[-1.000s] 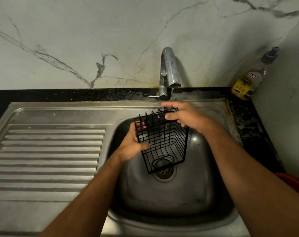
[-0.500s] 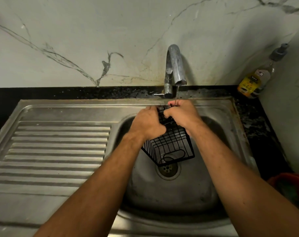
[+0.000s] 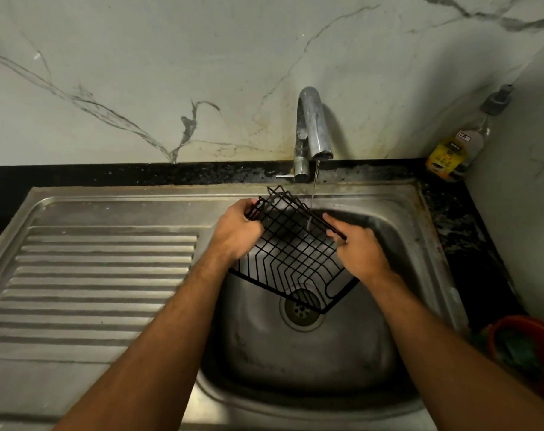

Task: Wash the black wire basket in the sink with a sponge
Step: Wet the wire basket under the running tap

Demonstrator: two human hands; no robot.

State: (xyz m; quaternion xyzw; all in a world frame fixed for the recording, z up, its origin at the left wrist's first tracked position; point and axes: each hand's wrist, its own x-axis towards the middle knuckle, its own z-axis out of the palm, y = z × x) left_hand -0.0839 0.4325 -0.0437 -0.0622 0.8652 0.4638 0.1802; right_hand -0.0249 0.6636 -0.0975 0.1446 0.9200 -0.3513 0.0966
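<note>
I see faucet (image 3: 311, 129) at 12 o'clock, running; soap bottle (image 3: 457, 144) at 2 o'clock; ribbed drainboard (image 3: 102, 275) at 9; red tub (image 3: 525, 346) at 4.

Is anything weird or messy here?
No sponge shows in either hand. The wall behind the tap has brownish stains, and the sink's right rim looks rusty. The basket looks undamaged.

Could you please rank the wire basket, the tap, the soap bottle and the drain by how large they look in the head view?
Largest to smallest:
1. black wire basket
2. tap
3. soap bottle, close to the tap and farther off, so unsure
4. drain
</note>
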